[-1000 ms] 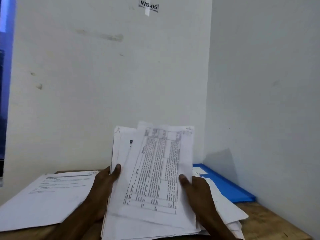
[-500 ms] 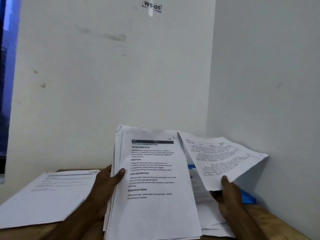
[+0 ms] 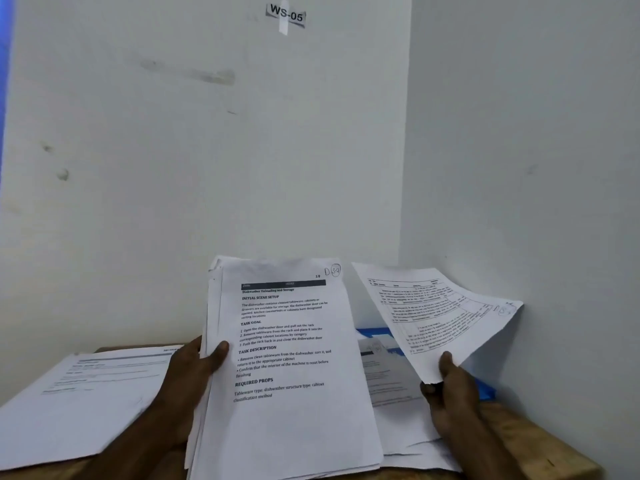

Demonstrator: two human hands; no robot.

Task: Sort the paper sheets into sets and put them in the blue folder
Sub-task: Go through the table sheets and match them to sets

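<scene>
My left hand (image 3: 192, 382) grips a thick stack of printed sheets (image 3: 294, 403) by its left edge and holds it upright; the top page is headed with dishwasher text. My right hand (image 3: 450, 393) pinches one sheet with a printed table (image 3: 433, 317) by its lower corner, held off to the right of the stack. The blue folder (image 3: 485, 389) lies on the table at the back right, mostly hidden under loose sheets (image 3: 391, 379) and the held sheet.
A separate pile of sheets (image 3: 86, 393) lies flat on the wooden table (image 3: 540, 452) at the left. White walls close in behind and on the right, with a label reading WS-05 (image 3: 286, 13) high up.
My right hand has lifted the table-printed sheet off the top of the stack and swung it to the right, which uncovers the dishwasher page. The left hand keeps its grip.
</scene>
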